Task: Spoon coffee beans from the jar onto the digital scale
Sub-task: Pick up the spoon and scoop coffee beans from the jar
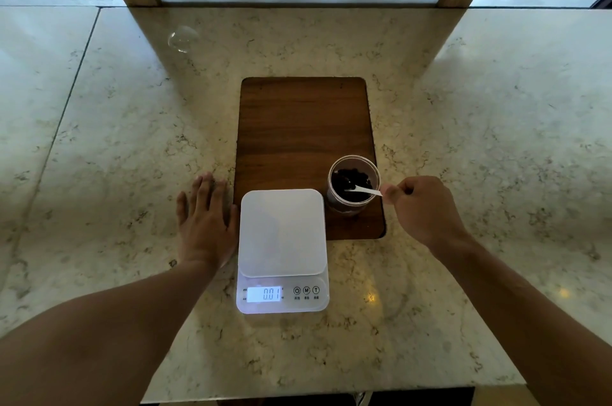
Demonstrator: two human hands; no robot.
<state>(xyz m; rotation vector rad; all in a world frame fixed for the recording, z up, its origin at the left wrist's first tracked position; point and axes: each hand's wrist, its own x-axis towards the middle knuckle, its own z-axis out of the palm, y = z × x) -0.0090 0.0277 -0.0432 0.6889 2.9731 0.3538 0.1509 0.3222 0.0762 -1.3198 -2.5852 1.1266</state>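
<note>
Marble worktop (463, 147), pale w/ grey-brown veining, glossy, seam line down its left side. Dark wood board (298, 127) lies flat at centre, long side running away from me. White digital scale (282, 250) sits on the worktop nearest me, its far end overlapping the board's near left corner; display lit, reads 0.01, platform bare. My left hand (203, 223) rests palm-down on the worktop, fingers spread, just beside the scale's left edge & touching the board's edge. Faint round clear mark (183, 38) far left, can't tell what.
</note>
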